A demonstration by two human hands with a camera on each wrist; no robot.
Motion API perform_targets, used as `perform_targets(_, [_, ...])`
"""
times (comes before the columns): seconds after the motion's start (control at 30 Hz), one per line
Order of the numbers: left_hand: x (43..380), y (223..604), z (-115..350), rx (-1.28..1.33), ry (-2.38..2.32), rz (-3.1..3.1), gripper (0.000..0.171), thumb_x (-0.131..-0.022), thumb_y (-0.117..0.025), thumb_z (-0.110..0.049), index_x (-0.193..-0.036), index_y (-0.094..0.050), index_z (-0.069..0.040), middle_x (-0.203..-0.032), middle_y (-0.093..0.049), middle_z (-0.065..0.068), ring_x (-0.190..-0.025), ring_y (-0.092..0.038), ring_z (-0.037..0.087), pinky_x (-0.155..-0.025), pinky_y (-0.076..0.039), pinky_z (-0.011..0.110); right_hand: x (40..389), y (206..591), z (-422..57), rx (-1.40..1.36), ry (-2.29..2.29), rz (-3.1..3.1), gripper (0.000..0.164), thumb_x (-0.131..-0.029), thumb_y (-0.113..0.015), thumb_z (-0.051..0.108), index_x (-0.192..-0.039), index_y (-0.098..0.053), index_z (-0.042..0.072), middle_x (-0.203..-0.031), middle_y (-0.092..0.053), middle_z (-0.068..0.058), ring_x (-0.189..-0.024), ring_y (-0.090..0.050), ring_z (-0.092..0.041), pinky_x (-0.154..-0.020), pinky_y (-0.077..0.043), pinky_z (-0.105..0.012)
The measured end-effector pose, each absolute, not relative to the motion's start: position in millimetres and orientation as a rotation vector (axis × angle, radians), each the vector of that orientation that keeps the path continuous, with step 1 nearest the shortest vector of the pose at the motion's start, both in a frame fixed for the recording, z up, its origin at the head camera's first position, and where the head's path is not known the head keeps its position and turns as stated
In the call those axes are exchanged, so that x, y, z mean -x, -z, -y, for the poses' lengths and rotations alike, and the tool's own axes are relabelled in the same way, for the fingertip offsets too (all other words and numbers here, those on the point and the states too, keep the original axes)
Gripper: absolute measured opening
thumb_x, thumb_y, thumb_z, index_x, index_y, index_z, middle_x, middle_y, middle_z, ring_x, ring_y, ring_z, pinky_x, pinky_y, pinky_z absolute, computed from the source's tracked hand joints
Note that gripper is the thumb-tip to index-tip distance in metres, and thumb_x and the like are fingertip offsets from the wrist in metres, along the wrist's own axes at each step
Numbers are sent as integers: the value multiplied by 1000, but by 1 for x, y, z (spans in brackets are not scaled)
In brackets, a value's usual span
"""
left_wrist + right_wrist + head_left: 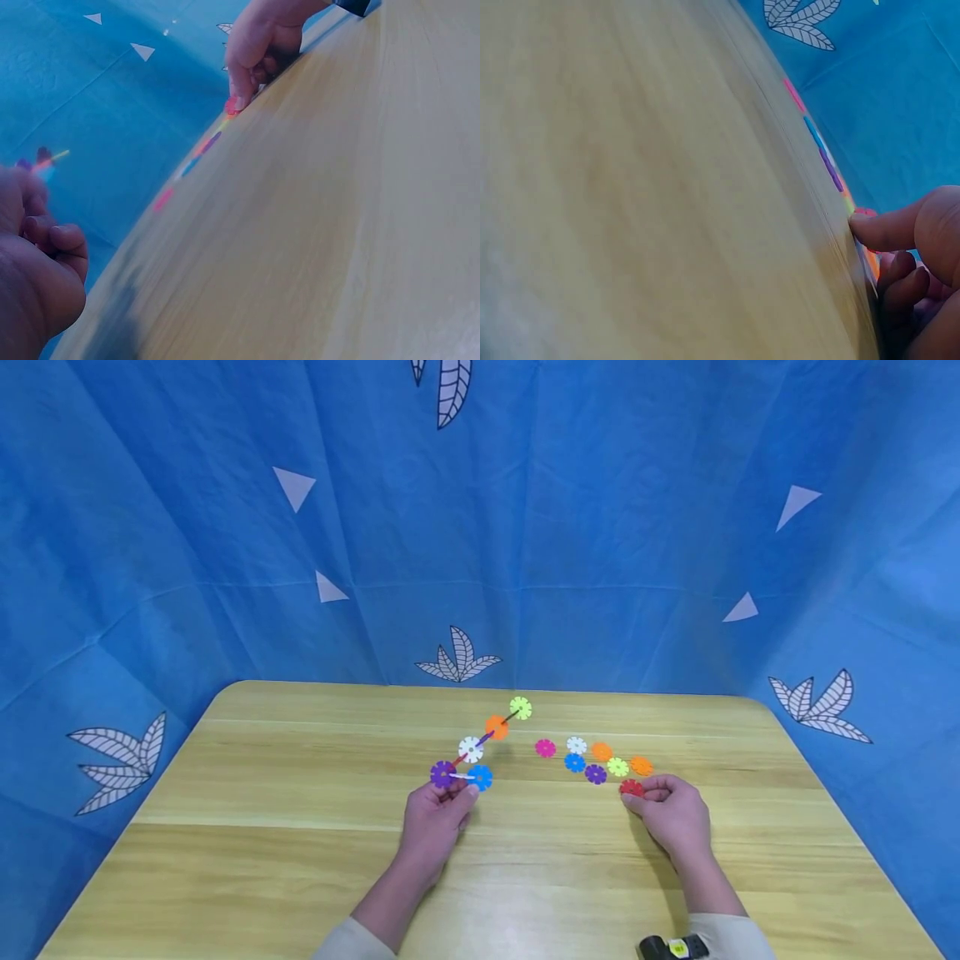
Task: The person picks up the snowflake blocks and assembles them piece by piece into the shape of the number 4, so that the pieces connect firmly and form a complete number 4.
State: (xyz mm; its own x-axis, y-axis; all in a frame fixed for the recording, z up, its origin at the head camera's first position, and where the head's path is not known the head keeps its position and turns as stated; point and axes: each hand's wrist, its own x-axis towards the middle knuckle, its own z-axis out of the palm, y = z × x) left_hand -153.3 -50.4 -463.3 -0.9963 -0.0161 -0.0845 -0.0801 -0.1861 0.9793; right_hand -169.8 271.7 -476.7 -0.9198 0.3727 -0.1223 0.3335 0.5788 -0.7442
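Observation:
My left hand (435, 820) pinches one end of a chain of interlocked snowflake discs, held above the table. Along the chain I see a purple disc (442, 774), a blue disc (480, 777), a white disc (471, 749), an orange disc (497, 727) and a lime disc (521, 708), with others edge-on between them. At the right, my right hand (677, 817) pinches a red snowflake disc (632, 787) between thumb and fingers, at the table surface. In the right wrist view the red disc is mostly hidden by the thumb (889, 227).
Loose discs lie on the wooden table (300, 843) left of and beyond my right hand: pink (545, 748), white (576, 745), blue (574, 762), purple (596, 774), lime (618, 767) and two orange (641, 766). A blue curtain (600, 527) hangs behind the table's far edge.

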Motion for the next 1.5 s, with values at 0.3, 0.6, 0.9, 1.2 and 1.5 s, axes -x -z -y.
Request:
perform_targets(0.3, [153, 466, 50, 119, -2379, -1983, 14, -93, -71, -9, -91, -64, 2, -73, -56, 4, -61, -46, 16, -52, -40, 22, 166, 474, -272, 594, -1296, 2763, 24, -87, -78, 22, -96, -66, 3, -83, -61, -8, -78, -52, -26, -67, -38, -37])
perform_targets(0.6, [153, 466, 50, 132, -2390, -1968, 14, -92, -72, -9, -91, -64, 3, -75, -57, 5, -62, -47, 15, -53, -42, 21, 164, 474, -270, 564, -1292, 2776, 24, -89, -75, 23, -99, -68, 2, -87, -63, -9, -83, -54, -28, -69, -39, -38])
perform_targets(0.9, [153, 466, 50, 119, -2399, -1958, 15, -92, -72, -9, -91, -64, 3, -75, -57, 5, -61, -46, 14, -53, -41, 21, 159, 466, -258, 530, -1381, 2752, 26, -92, -74, 24, -104, -68, 2, -97, -64, -11, -87, -55, -28, -68, -44, -35])
perform_targets(1.2, [153, 465, 48, 116, -2402, -1961, 13, -92, -71, -7, -91, -63, 3, -75, -56, 5, -60, -45, 14, -53, -40, 21, 159, 457, -241, 451, -1493, 2682, 21, -92, -74, 19, -103, -69, 1, -97, -64, -11, -70, -59, -21, -54, -48, -28])
perform_targets(1.5, [154, 466, 48, 103, -2400, -1966, 13, -93, -71, -8, -91, -63, 1, -75, -56, 4, -60, -46, 15, -52, -42, 22, 159, 453, -224, 349, -1566, 2640, 19, -92, -74, 17, -102, -70, 2, -96, -64, -10, -71, -62, -25, -57, -50, -28])
